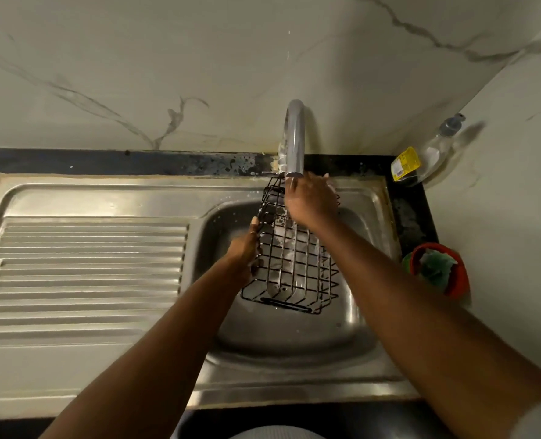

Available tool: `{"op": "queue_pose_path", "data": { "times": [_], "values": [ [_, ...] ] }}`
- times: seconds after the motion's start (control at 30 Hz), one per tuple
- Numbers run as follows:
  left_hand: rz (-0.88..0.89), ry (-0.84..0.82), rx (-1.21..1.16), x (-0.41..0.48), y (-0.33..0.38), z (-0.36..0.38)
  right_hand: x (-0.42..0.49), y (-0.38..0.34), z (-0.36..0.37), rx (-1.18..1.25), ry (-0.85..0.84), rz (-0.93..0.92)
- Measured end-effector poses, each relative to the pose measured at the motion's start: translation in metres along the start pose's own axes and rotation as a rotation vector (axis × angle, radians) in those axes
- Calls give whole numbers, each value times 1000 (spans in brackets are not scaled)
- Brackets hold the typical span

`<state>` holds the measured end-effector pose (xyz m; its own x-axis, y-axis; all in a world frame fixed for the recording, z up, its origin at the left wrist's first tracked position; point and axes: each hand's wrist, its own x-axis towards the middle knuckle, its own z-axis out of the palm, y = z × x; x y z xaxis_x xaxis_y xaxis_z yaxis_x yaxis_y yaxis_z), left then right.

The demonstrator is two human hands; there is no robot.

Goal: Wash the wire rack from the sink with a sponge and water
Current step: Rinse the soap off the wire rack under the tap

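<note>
While the left hand (247, 248) grips the rack (294, 264) under the tap (294, 137), the right hand (310, 202) (grip unclear) should rub each wire.

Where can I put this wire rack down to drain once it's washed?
The ribbed drainboard left of the basin is bare, back ledge to front edge. The rim strip in front of the basin is bare too. Crowded: the right edge, with a bottle and red holder by the wall, and the basin, under the wire rack.
</note>
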<state>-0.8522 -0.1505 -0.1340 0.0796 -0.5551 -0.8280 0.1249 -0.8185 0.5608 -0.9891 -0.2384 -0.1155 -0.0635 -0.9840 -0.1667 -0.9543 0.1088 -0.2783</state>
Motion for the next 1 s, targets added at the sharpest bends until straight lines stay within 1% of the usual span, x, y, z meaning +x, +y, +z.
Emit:
{"op": "queue_pose_path", "data": {
  "times": [0.07, 0.17, 0.23, 0.3, 0.37, 0.47, 0.53, 0.63, 0.67, 0.73, 0.8, 0.87, 0.93, 1.0],
  "values": [
    [-4, 9, -29, 0, -3, 1, -22, -15, 4, -12, 22, -28],
    [54, 66, -77, 7, -6, -4, -69, -37, 18, -4, -63, -119],
    [71, 69, -79, 9, -8, -10, -88, -34, 23, -3, -74, -228],
    [45, 37, -88, 9, -7, -13, -81, -21, 23, -13, -64, -309],
    [36, 47, -88, 7, -4, -12, -62, -13, 18, -6, -50, -289],
    [22, 35, -57, -3, 2, -10, -26, -4, 12, 13, 12, -118],
    [0, 34, -65, -1, 0, -13, -9, 1, 12, 43, 10, -14],
    [-21, 49, -74, 3, -8, -14, -11, -2, 16, 32, 23, 67],
    [-14, 65, -68, 2, -9, -16, -20, -9, 19, 16, 43, 59],
    [0, 73, -68, 3, -10, -19, -51, -24, 24, 14, 50, -14],
    [1, 107, -80, 4, -8, -24, -83, -34, 28, 7, 5, -144],
    [6, 99, -71, 5, -6, -26, -94, -33, 31, -2, -32, -219],
    [9, 85, -85, 4, -4, -25, -83, -23, 27, 16, -39, -227],
    [7, 70, -88, 3, -1, -22, -54, -10, 22, 14, -12, -173]
  ]
}}
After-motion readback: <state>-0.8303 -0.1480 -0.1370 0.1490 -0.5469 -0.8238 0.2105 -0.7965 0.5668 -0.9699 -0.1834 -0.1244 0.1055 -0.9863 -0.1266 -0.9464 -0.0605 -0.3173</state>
